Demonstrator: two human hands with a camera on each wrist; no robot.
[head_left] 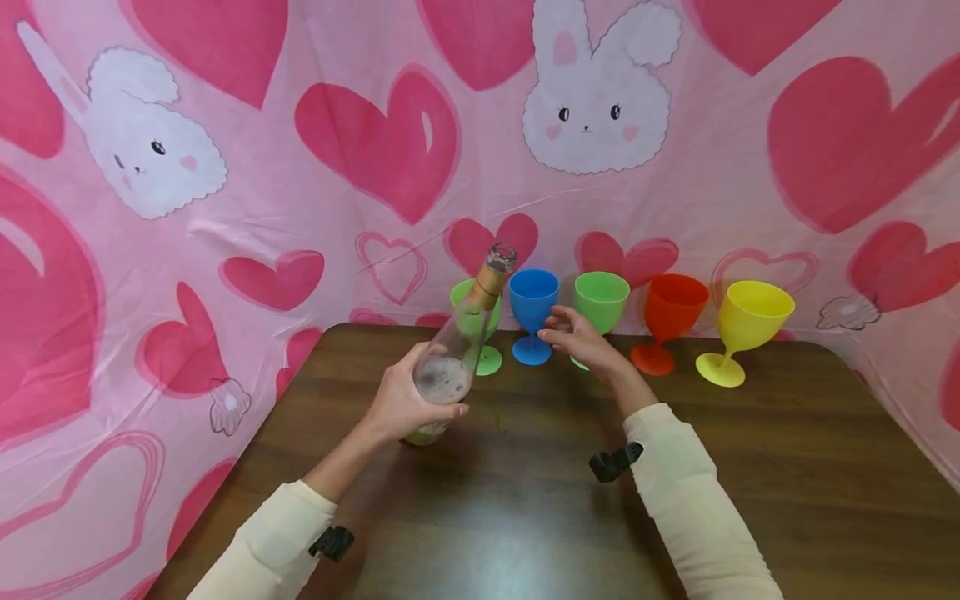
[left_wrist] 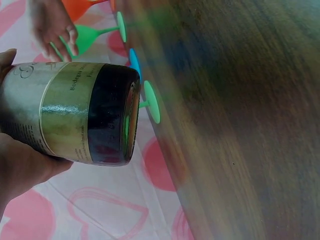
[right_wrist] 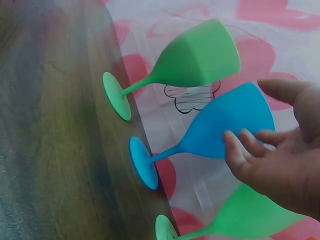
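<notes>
My left hand (head_left: 401, 396) grips a glass wine bottle (head_left: 463, 342) round its lower body. Foil wraps the neck, frothy liquid shows inside, and a printed label (left_wrist: 70, 110) faces the left wrist camera. The bottle leans with its mouth to the right, its base lifted off the tabletop. Beside the blue goblet (head_left: 532, 296) is my right hand (head_left: 585, 340), thumb apart and fingers loosely bent, with the fingertips right at the cup in the right wrist view. A green goblet (head_left: 489, 360) stands partly hidden behind the bottle.
Further right along the table's back edge stand a second green goblet (head_left: 602, 293), a red goblet (head_left: 675, 302) and a yellow goblet (head_left: 753, 312). The dark wooden table (head_left: 495, 500) meets a pink cloth backdrop (head_left: 480, 183) with hearts and rabbits.
</notes>
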